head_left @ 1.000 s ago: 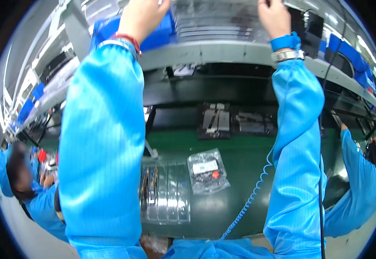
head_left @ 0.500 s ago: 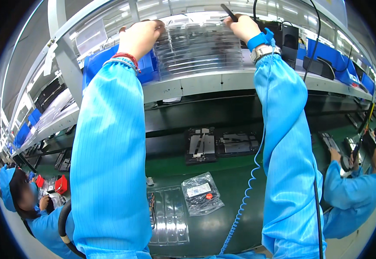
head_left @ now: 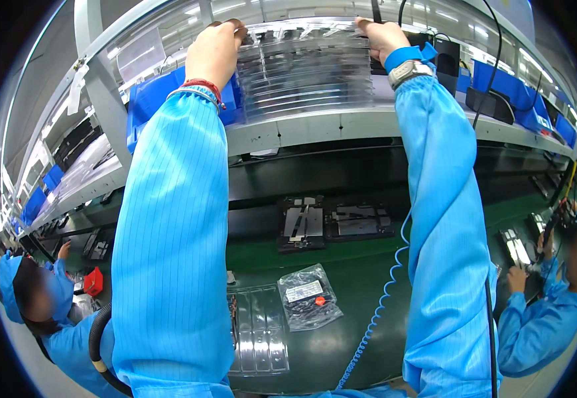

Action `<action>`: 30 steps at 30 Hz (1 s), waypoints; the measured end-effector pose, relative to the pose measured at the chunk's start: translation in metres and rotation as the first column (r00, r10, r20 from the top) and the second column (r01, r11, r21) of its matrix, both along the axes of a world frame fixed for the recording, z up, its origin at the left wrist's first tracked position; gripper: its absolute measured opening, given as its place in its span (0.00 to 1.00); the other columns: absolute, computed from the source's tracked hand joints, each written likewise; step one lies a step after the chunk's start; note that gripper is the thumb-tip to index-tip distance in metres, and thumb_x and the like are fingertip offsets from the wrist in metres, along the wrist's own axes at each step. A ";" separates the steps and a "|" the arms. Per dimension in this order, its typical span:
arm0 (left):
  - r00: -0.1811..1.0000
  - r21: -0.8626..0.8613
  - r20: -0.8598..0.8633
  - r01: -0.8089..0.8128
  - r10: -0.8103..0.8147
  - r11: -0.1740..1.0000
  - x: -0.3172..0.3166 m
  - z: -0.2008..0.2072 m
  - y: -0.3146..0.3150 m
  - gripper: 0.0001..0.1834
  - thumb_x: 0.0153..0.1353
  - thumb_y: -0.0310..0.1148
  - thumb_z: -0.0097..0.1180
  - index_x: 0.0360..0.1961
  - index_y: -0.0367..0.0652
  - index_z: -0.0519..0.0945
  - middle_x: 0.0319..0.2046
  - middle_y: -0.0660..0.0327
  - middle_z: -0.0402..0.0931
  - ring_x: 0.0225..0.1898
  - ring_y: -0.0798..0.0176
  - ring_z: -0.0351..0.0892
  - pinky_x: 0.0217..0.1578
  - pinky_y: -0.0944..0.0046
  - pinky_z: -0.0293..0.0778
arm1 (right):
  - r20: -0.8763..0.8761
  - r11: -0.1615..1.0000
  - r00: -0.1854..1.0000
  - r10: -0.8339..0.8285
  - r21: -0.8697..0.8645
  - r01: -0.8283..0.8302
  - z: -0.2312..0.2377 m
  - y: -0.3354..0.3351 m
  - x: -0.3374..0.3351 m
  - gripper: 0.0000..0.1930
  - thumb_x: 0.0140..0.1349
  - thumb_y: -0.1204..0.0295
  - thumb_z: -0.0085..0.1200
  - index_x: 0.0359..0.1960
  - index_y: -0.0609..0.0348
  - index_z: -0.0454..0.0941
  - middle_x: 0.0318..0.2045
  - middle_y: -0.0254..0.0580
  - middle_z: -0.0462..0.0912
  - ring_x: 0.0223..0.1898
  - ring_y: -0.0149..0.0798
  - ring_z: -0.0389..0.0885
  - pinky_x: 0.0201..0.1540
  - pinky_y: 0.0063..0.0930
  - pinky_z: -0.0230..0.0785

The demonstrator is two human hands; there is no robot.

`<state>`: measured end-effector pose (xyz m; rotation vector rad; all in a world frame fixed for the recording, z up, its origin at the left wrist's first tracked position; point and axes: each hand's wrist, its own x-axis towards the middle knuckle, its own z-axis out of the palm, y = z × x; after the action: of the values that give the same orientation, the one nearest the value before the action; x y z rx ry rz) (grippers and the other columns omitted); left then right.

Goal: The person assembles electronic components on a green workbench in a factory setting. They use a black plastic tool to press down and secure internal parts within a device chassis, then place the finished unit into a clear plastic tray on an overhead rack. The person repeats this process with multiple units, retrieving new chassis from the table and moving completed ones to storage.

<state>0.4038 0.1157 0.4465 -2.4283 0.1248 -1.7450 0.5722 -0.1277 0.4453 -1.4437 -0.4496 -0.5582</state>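
Note:
A tall stack of clear plastic trays (head_left: 305,79) stands on the raised shelf in front of me. My left hand (head_left: 214,58) is closed at the left edge of the top tray, fingertips curled over its rim. At the opposite edge, my right hand (head_left: 386,41) pinches the rim. A thin dark stick-like tool (head_left: 376,10) also sticks up from my right hand; its exact kind cannot be made out. Below, on the green bench, lie a clear compartment tray (head_left: 262,331), partly behind my left sleeve, and a clear bag (head_left: 310,298) with a white label.
Two dark flat device assemblies (head_left: 302,225) lie on the line beneath the shelf (head_left: 315,124). Blue bins (head_left: 152,103) flank the stack. A coiled blue cord (head_left: 373,318) runs up to my right arm. Co-workers sit at left (head_left: 69,331) and right (head_left: 540,331).
My hands have settled on the top tray's two side edges, the right one shifting right and down. The dark tool now points more upright. Both co-workers' hands have moved.

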 end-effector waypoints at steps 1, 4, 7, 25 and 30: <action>1.000 -0.004 0.008 0.004 -0.004 1.000 0.001 0.000 0.000 0.13 0.60 0.40 0.44 0.40 0.47 0.77 0.36 0.53 0.77 0.39 0.51 0.76 0.40 0.54 0.71 | -0.060 0.998 0.997 0.038 -0.052 -0.041 0.002 -0.004 -0.010 0.20 0.55 0.56 0.54 0.21 0.62 0.70 0.11 0.31 0.62 0.10 0.24 0.52 0.12 0.22 0.42; 0.998 -0.011 0.055 0.001 0.000 1.000 0.003 0.001 0.000 0.13 0.60 0.40 0.45 0.40 0.47 0.77 0.36 0.53 0.77 0.39 0.50 0.76 0.39 0.54 0.71 | -0.097 0.994 0.991 0.093 -0.040 -0.097 0.005 -0.003 -0.017 0.20 0.56 0.54 0.52 0.26 0.62 0.69 0.13 0.31 0.63 0.10 0.22 0.49 0.11 0.20 0.40; 0.996 -0.023 0.082 -0.014 0.016 1.000 0.007 0.003 0.003 0.13 0.60 0.40 0.44 0.40 0.49 0.77 0.35 0.54 0.77 0.38 0.50 0.76 0.39 0.54 0.72 | -0.171 0.976 0.962 0.214 0.007 -0.215 0.009 -0.005 -0.030 0.20 0.59 0.54 0.48 0.35 0.63 0.67 0.24 0.39 0.77 0.10 0.20 0.46 0.10 0.15 0.39; 0.331 -0.857 0.470 0.393 -0.818 -0.333 -0.002 0.031 -0.001 0.12 0.57 0.30 0.49 0.40 0.34 0.69 0.36 0.50 0.70 0.35 0.56 0.72 0.39 0.61 0.72 | -0.173 0.824 0.847 0.502 0.394 -0.408 0.032 -0.004 -0.027 0.08 0.65 0.71 0.37 0.38 0.64 0.60 0.42 0.63 0.76 0.08 0.20 0.43 0.08 0.13 0.39; 0.002 -0.722 0.612 0.409 -0.791 -0.558 0.032 0.035 0.034 0.12 0.56 0.26 0.44 0.41 0.33 0.66 0.42 0.47 0.66 0.42 0.52 0.69 0.44 0.55 0.71 | -0.127 0.815 0.832 0.539 0.329 -0.477 0.033 -0.009 -0.037 0.08 0.65 0.69 0.39 0.37 0.62 0.64 0.29 0.45 0.77 0.09 0.19 0.44 0.09 0.14 0.37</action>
<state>0.4359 0.1501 0.4816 -4.1716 2.3432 -1.6941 0.5349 -0.1371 0.4785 -1.0269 -0.5363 -0.0203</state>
